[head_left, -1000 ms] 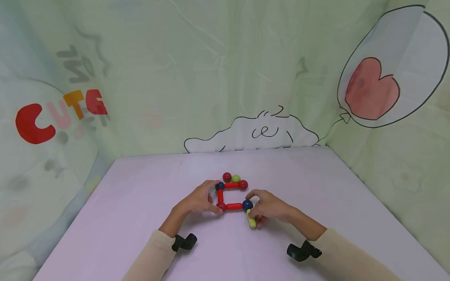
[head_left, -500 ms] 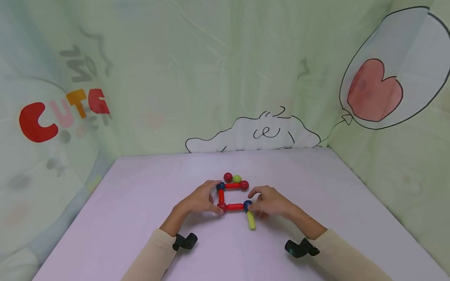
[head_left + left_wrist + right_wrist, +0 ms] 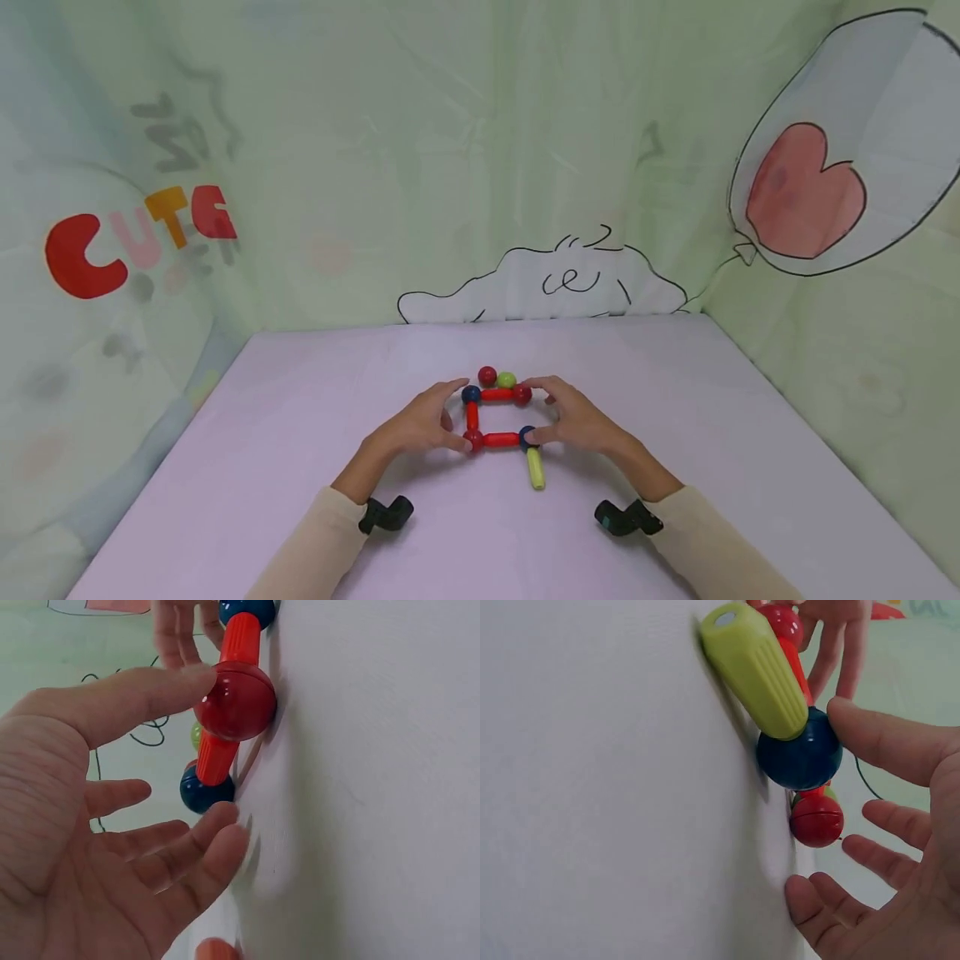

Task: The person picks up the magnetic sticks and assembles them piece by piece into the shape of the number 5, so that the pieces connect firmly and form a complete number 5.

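The left hand (image 3: 422, 421) is spread, its thumb resting on the near red ball (image 3: 473, 439) and its relaxed fingers reaching towards the far blue ball (image 3: 471, 395); I can't tell whether they touch it. The right hand (image 3: 581, 421) is spread too, thumb against the near blue ball (image 3: 799, 761), forefinger up by the far red ball (image 3: 522, 395), contact again hard to make out. Between the hands, the frame (image 3: 472, 415) lies on the table (image 3: 300, 417), three red rods (image 3: 500, 440) linking those four balls along the left, far and near sides. A yellow rod (image 3: 536, 469) runs from the near blue ball towards the person. Just beyond the frame's far side sit a third red ball (image 3: 487, 376) and a green ball (image 3: 507, 380), side by side. Behind the table hangs a pale backdrop (image 3: 375, 167), with coloured letters (image 3: 176, 225) at left and a balloon (image 3: 892, 125) bearing a heart (image 3: 806, 196) at right.
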Action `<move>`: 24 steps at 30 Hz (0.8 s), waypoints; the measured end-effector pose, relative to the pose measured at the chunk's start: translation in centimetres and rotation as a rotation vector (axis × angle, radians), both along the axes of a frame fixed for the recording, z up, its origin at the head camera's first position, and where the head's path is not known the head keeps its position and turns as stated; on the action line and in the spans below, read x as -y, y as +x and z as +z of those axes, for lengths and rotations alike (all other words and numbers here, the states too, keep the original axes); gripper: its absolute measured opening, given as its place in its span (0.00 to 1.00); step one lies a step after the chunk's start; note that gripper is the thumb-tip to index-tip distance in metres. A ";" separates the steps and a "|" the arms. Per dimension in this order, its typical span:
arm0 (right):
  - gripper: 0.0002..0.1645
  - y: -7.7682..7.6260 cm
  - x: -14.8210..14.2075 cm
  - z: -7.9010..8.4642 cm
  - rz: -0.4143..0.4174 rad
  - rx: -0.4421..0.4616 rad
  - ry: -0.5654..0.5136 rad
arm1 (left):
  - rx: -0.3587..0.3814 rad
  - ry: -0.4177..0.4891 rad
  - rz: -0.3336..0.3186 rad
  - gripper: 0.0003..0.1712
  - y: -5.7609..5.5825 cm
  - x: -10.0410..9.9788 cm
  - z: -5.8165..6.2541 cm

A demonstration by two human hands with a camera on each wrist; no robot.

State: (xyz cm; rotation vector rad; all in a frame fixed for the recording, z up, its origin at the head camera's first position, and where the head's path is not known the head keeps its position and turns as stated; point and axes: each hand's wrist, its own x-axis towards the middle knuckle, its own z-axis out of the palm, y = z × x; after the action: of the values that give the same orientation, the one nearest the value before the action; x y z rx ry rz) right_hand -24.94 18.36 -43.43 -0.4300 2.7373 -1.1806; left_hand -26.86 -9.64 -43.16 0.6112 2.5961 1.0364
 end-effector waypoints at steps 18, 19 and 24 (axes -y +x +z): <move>0.48 -0.6 -0.6 -1.6 0.006 0.059 -0.050 | -0.172 -0.032 0.238 0.33 -0.2 4.8 -0.5; 0.48 -0.6 -0.6 -1.7 0.007 0.055 -0.050 | -0.170 -0.035 0.227 0.32 -0.4 4.7 -0.5; 0.49 -0.7 -0.6 -1.8 0.019 0.042 -0.062 | -0.140 -0.050 0.156 0.26 -2.1 3.4 -0.2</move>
State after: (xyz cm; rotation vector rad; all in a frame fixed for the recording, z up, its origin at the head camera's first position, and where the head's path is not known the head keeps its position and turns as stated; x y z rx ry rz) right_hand -25.64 18.93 -45.25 -0.4316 2.6612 -1.2575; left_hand -28.92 -13.03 -43.35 0.4931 2.8213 1.0041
